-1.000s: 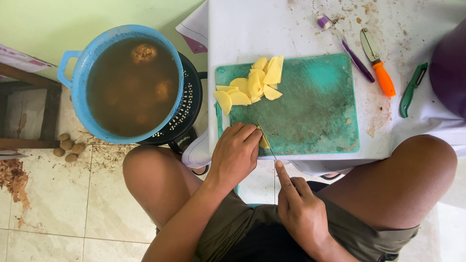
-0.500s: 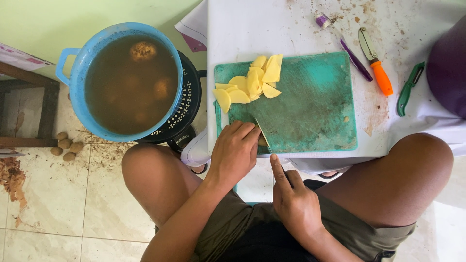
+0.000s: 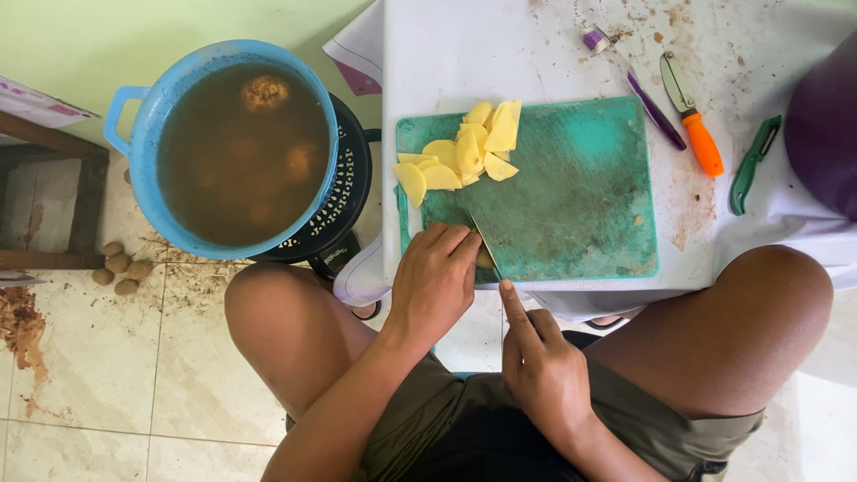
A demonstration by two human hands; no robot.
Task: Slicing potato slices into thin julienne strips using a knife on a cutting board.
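Observation:
A green cutting board [image 3: 571,196] lies on a white table [image 3: 500,54], with a pile of pale yellow potato slices [image 3: 464,156] at its far left corner. My left hand [image 3: 436,286] rests on the board's near edge, fingers curled over a small potato piece [image 3: 485,260]. My right hand [image 3: 540,366] sits lower, between my thighs, index finger stretched forward along a knife [image 3: 483,239]. The thin blade lies on the board right beside my left fingertips. The knife's handle is hidden inside my right hand.
A blue tub [image 3: 134,152] of brown water with whole potatoes stands at left on a black colander [image 3: 350,192]. An orange-handled peeler [image 3: 694,120], a green peeler [image 3: 748,170], a purple tool [image 3: 650,94] and a purple bowl [image 3: 826,125] lie at right. Small potatoes [image 3: 120,265] dot the floor.
My right hand has pushed the knife forward, so the blade now lies on the board beside my left fingers. My left hand stays at the board's near edge.

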